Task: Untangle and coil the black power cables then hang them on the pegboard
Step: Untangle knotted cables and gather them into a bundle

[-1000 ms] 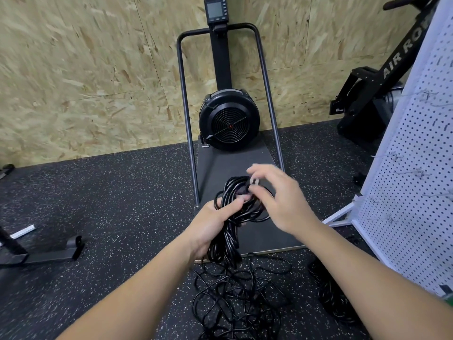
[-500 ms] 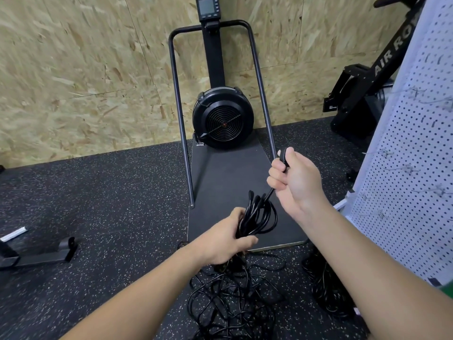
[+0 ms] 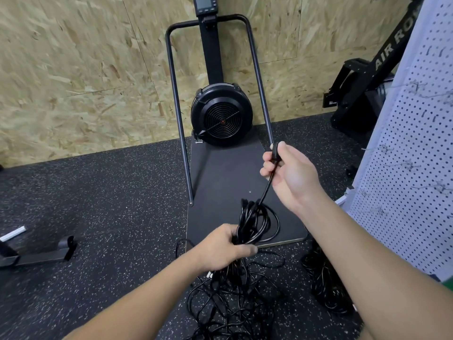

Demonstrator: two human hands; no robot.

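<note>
Cables bunch in my left hand above the floor tangle; right hand pinches the plug. I'd draw it out slowly, feeding slack, avoiding knots.

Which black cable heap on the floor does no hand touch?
The smaller heap at the right, below the white pegboard. It lies alone under the right forearm, while the tangled pile in the middle rises into the left hand.
</note>
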